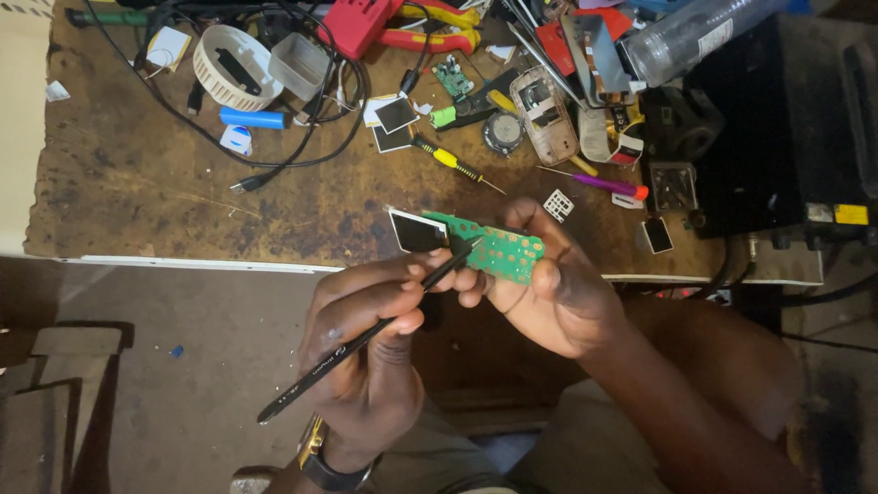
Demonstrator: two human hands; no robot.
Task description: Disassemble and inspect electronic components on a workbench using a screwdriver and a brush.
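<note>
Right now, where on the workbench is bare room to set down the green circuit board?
The worn brown benchtop is bare at its left, between the black cable loop and the white front edge. The back and right are crowded with tools, around the yellow-handled screwdriver.
</note>
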